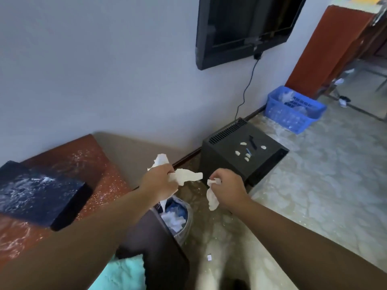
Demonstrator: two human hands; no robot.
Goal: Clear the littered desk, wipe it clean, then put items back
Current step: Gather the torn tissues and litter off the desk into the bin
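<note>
Paper scraps [184, 176] are held above the bin [189, 223]: left hand [159, 183] grip closed on one wad, right hand [227, 188] on another. Bench [94, 160] is judged partly cleared, wiping and restocking outstanding.

Two bare hands, left hand [161, 181] and right hand [228, 189], each gripping torn white paper [185, 176], number of pieces unclear. Five small white paper scraps [243, 143] on one black boxy unit [226, 155], one more white scrap [209, 257] on the floor [314, 185]. One blue plastic basket [293, 109], one round waste bin [189, 218], one black wall screen [240, 28], one dark blue slab [37, 191] on one reddish worktop [83, 160], one teal cloth [123, 273].
</note>
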